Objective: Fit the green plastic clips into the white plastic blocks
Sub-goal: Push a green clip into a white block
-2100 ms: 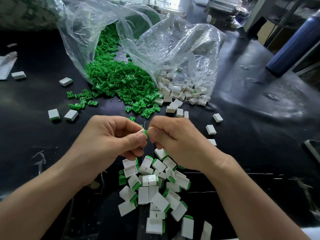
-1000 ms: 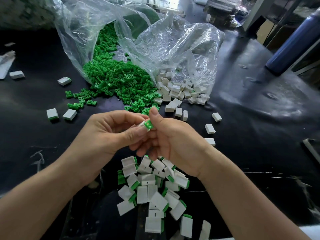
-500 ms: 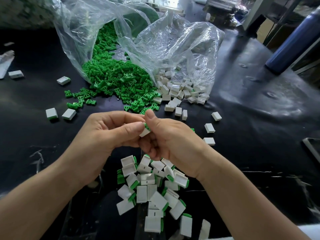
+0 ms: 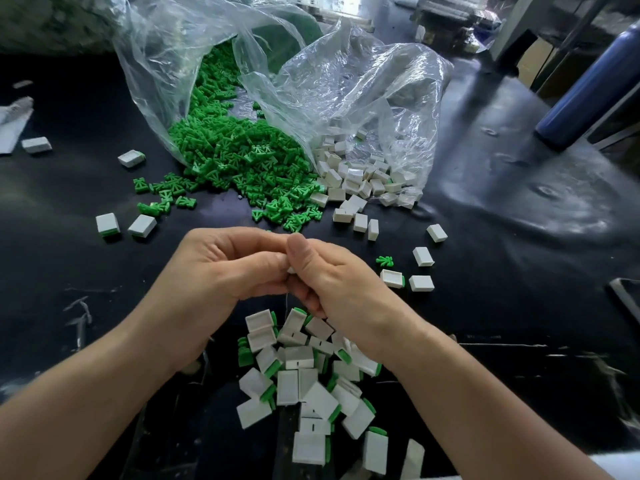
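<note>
Both hands are working together at the centre of the head view, above the table (image 4: 519, 237). Left hand (image 4: 221, 271) is curling its fingers inward, with the thumb pressing against the right thumb. Right hand (image 4: 332, 282) is likewise curling, thumb pointing up. Between the two thumbs a sliver of a white block (image 4: 291, 270) is showing; both hands are pinching it. Whether a clip is seated in it cannot be told, as the fingers are covering it.

Green clips (image 4: 235, 157) are spilling in a heap from a clear bag (image 4: 166, 64) at the far side. White blocks (image 4: 360, 174) are spilling from a second bag (image 4: 363, 81) just beside it, the two heaps touching.

Fitted blocks (image 4: 304, 375), white with green edges, are lying in a loose pile directly below the hands. Two more (image 4: 107, 224) are lying well apart at left. One loose clip (image 4: 385, 260) and a few single blocks (image 4: 423, 256) are lying just right of the right hand.

A blue cylinder (image 4: 588, 88) is leaning at the far right.
</note>
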Demonstrator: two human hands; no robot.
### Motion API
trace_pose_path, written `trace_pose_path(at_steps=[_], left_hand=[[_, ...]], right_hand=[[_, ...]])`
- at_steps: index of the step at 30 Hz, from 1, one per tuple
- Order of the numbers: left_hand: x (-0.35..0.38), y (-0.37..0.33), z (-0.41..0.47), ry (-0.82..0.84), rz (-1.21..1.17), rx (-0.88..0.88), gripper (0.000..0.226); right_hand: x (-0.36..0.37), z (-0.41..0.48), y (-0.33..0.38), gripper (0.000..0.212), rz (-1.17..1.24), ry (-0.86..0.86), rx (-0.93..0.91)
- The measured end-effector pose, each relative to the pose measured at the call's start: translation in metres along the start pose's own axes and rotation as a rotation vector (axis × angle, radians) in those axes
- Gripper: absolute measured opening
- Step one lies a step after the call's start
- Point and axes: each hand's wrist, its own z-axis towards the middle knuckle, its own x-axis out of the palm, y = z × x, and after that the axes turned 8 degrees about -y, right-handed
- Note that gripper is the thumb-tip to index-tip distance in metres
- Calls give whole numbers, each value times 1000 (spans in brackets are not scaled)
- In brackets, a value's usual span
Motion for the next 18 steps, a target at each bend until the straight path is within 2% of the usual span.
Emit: trace_pose_path(at_steps=[8,18], left_hand=[[4,5,-1,-58,-29,4,25],[5,6,-3,-102,-43,17,24]], right_hand=[[2,5,-9,38,-357,-253,65],[7,8,-9,42,-463,-304,83]])
